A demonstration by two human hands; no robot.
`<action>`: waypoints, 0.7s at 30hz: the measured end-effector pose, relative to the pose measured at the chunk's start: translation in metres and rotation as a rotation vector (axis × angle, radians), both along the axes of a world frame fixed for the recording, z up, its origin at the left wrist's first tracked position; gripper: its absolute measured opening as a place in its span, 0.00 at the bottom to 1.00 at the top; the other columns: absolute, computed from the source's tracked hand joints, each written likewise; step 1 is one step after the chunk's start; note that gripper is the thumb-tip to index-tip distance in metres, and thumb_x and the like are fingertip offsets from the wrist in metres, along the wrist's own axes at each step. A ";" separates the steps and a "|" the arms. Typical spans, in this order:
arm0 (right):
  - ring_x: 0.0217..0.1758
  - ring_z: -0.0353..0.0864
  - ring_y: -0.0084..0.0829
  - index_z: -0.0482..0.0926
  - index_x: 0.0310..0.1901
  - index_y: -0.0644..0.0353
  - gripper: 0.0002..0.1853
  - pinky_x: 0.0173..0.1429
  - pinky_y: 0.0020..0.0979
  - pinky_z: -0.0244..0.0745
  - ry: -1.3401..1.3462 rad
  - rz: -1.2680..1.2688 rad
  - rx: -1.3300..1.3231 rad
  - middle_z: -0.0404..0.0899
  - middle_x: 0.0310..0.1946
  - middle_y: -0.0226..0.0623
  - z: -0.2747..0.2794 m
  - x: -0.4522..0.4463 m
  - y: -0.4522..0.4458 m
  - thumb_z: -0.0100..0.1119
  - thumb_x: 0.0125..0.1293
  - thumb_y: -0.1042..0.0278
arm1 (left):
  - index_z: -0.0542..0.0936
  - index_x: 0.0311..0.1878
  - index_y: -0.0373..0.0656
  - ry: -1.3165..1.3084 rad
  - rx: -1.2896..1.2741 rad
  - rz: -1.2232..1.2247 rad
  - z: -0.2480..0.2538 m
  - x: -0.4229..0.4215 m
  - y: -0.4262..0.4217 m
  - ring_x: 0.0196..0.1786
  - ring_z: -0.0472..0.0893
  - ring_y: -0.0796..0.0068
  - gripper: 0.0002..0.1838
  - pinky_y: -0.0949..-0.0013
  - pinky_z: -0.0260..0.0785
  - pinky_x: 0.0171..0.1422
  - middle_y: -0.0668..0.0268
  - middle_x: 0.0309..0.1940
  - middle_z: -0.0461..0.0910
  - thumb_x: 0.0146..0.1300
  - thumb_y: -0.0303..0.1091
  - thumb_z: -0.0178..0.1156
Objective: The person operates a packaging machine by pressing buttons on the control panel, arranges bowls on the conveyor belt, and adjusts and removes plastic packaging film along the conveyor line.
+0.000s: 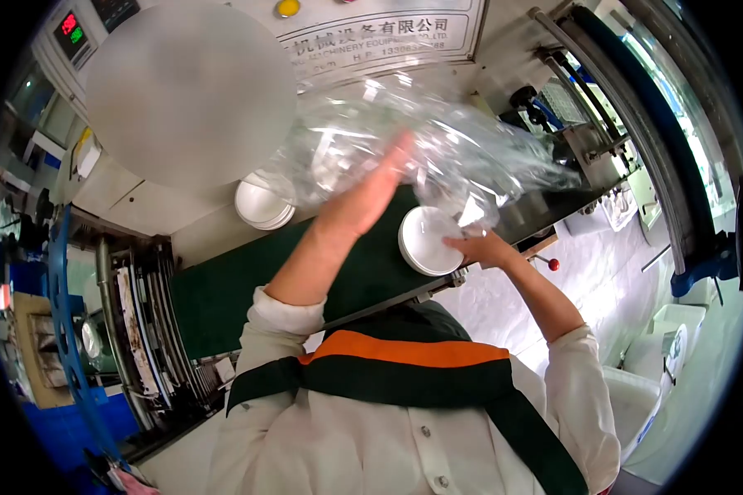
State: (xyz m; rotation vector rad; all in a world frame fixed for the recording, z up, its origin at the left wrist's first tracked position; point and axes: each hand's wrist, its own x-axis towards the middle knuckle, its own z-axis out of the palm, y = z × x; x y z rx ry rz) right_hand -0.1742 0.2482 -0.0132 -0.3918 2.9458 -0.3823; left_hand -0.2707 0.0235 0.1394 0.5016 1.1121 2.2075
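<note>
A crumpled clear plastic bag (pixel 479 157) spreads above the dark green belt (pixel 248 280). My left hand (pixel 371 190) reaches up against it, seen edge-on with fingers stretched out and slightly blurred; whether they are inside or outside the film I cannot tell. Near the belt's front edge, my right hand (pixel 483 247) grips a short stack of white round bowls (pixel 428 239), thumb at the rim and other fingers mostly hidden. Part of the bag hangs against this stack. Another stack of white bowls (pixel 262 204) stands at the belt's far side.
A large frosted disc (pixel 191 95) blocks the upper left view. Behind the belt is a machine panel with a lettered plate (pixel 380 45) and a lit digital display (pixel 72 31). Metal rollers (pixel 636 99) rise on the right. White bins (pixel 636 396) stand on the floor, lower right.
</note>
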 end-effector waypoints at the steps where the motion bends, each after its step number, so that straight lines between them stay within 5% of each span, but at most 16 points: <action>1: 0.36 0.70 0.36 0.66 0.40 0.68 0.21 0.40 0.29 0.67 -0.065 -0.062 -0.242 0.70 0.35 0.43 0.005 -0.007 -0.006 0.54 0.49 0.61 | 0.48 0.57 0.32 0.015 -0.005 -0.080 -0.026 -0.004 -0.001 0.61 0.49 0.71 0.26 0.73 0.43 0.62 0.57 0.59 0.47 0.58 0.34 0.39; 2: 0.36 0.71 0.32 0.65 0.41 0.67 0.19 0.35 0.26 0.69 -0.122 -0.123 -0.487 0.70 0.35 0.40 0.011 -0.014 -0.012 0.51 0.52 0.61 | 0.48 0.57 0.33 0.027 -0.004 -0.116 -0.029 -0.002 -0.002 0.61 0.49 0.71 0.26 0.73 0.44 0.62 0.58 0.59 0.47 0.58 0.34 0.39; 9: 0.35 0.72 0.47 0.70 0.32 0.70 0.18 0.43 0.38 0.65 -0.025 -0.598 -0.481 0.71 0.28 0.56 0.010 -0.130 -0.018 0.45 0.47 0.60 | 0.53 0.54 0.36 0.016 0.084 -0.216 -0.037 0.024 -0.020 0.55 0.54 0.71 0.22 0.72 0.49 0.57 0.59 0.54 0.53 0.57 0.34 0.41; 10: 0.36 0.71 0.50 0.70 0.32 0.71 0.18 0.44 0.38 0.64 0.150 -0.526 -0.438 0.71 0.30 0.57 0.008 -0.145 -0.019 0.43 0.44 0.63 | 0.54 0.54 0.36 0.010 0.097 -0.214 -0.040 0.026 -0.023 0.54 0.55 0.71 0.22 0.72 0.50 0.57 0.60 0.53 0.54 0.57 0.34 0.41; 12: 0.38 0.69 0.51 0.70 0.32 0.72 0.19 0.45 0.38 0.64 -0.078 -0.602 -0.420 0.70 0.30 0.58 0.004 -0.167 -0.016 0.42 0.43 0.63 | 0.55 0.53 0.37 -0.003 0.124 -0.214 -0.044 0.032 -0.027 0.52 0.57 0.71 0.21 0.71 0.51 0.55 0.60 0.51 0.56 0.57 0.35 0.41; 15: 0.36 0.70 0.50 0.71 0.33 0.69 0.20 0.41 0.38 0.66 0.039 -0.466 -0.249 0.72 0.27 0.54 -0.041 -0.189 -0.011 0.49 0.48 0.55 | 0.58 0.51 0.38 -0.026 0.155 -0.205 -0.048 0.038 -0.031 0.50 0.59 0.70 0.20 0.71 0.54 0.53 0.61 0.48 0.59 0.57 0.35 0.42; 19: 0.38 0.69 0.49 0.67 0.41 0.67 0.23 0.42 0.39 0.65 0.304 -0.552 -0.315 0.65 0.39 0.59 -0.054 -0.180 -0.023 0.47 0.51 0.54 | 0.61 0.49 0.39 -0.066 0.215 -0.169 -0.055 0.044 -0.033 0.46 0.63 0.70 0.18 0.70 0.57 0.50 0.61 0.45 0.62 0.57 0.35 0.43; 20: 0.39 0.69 0.48 0.66 0.43 0.62 0.21 0.42 0.38 0.65 0.313 -0.370 -0.158 0.63 0.41 0.59 -0.059 -0.171 -0.014 0.46 0.53 0.54 | 0.62 0.49 0.39 -0.079 0.233 -0.158 -0.057 0.045 -0.034 0.45 0.63 0.70 0.17 0.70 0.57 0.50 0.61 0.44 0.63 0.57 0.36 0.43; 21: 0.39 0.69 0.46 0.67 0.43 0.59 0.19 0.43 0.37 0.65 0.414 -0.448 -0.241 0.64 0.41 0.55 -0.022 -0.138 -0.028 0.48 0.52 0.56 | 0.62 0.48 0.40 -0.091 0.258 -0.145 -0.058 0.045 -0.035 0.44 0.64 0.70 0.17 0.70 0.58 0.49 0.62 0.43 0.64 0.57 0.36 0.43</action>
